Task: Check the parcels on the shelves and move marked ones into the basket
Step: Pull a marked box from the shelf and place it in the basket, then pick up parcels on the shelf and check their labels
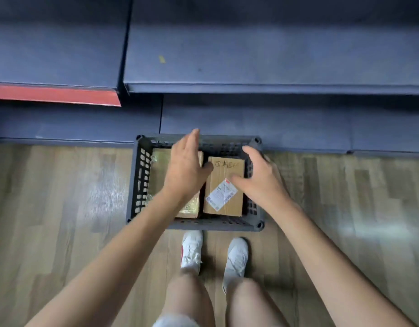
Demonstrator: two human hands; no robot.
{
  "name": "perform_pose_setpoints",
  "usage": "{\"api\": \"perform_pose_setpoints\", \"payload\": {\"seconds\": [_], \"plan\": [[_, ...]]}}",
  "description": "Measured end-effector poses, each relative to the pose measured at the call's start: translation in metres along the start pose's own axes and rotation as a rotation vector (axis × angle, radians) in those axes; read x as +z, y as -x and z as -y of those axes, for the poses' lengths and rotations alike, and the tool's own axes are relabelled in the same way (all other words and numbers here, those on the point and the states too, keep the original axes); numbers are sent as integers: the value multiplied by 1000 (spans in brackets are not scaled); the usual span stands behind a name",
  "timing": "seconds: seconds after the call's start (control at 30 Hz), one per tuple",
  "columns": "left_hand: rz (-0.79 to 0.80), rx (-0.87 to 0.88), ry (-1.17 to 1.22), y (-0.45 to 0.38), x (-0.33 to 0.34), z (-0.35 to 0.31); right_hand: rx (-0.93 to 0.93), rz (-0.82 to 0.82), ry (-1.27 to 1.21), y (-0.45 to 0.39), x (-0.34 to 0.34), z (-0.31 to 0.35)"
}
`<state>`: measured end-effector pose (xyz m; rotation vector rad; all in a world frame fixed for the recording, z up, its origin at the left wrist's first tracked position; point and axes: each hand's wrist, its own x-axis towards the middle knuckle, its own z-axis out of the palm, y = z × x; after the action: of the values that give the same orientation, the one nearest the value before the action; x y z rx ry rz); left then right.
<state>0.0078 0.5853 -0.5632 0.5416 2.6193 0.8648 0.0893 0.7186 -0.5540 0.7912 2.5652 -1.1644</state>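
Observation:
A dark grey plastic basket stands on the wooden floor in front of my feet. Two cardboard parcels lie side by side in it. The right parcel carries handwritten marks near its far edge and a white shipping label. The left parcel is mostly hidden under my left hand, which hovers over it with fingers straight. My right hand is spread above the right parcel's right side, thumb over the box top. Neither hand grips anything.
Dark blue shelves run across the top, stepped in tiers, with a red price strip on the left one. The lowest shelf edge sits just behind the basket. My white shoes stand close to the basket's near rim.

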Motion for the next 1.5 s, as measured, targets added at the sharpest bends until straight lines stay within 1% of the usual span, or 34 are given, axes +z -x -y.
{"api": "perform_pose_setpoints", "payload": {"seconds": [0.13, 0.23, 0.27, 0.43, 0.47, 0.57, 0.63, 0.77, 0.83, 0.93, 1.03, 1.13, 1.2, 1.33, 1.4, 1.5], "plan": [[-152, 167, -23, 24, -78, -50, -139, -86, 90, 46, -66, 60], [-271, 279, -46, 45, -131, -81, -256, -218, 155, 78, -111, 100], [-306, 318, -73, 52, -147, -90, -299, -260, 177, 86, -125, 113], [-419, 468, -307, 72, -216, -129, -476, -335, 353, 123, -193, 168], [-448, 482, -345, 73, -231, -138, -507, -350, 379, 129, -206, 178], [-576, 515, -460, 76, -291, -173, -603, -461, 453, 151, -257, 216], [-650, 524, -492, 78, -329, -195, -661, -535, 456, 164, -290, 244], [-806, 626, -514, 80, -407, -245, -798, -769, 457, 187, -355, 299], [-889, 662, -563, 80, -437, -269, -849, -841, 483, 196, -384, 322], [-985, 722, -602, 82, -472, -302, -907, -873, 509, 203, -423, 349], [-1068, 754, -614, 81, -485, -320, -920, -889, 499, 201, -443, 367], [-1087, 771, -595, 73, -493, -330, -918, -890, 478, 194, -451, 382], [-1067, 790, -579, 64, -503, -334, -915, -890, 456, 189, -451, 393], [-1077, 890, -500, 36, -528, -344, -906, -907, 447, 173, -458, 419], [-1038, 912, -398, 4, -561, -354, -871, -961, 442, 152, -466, 449], [-899, 798, -216, -30, -586, -380, -827, -982, 435, 130, -481, 483]]}}
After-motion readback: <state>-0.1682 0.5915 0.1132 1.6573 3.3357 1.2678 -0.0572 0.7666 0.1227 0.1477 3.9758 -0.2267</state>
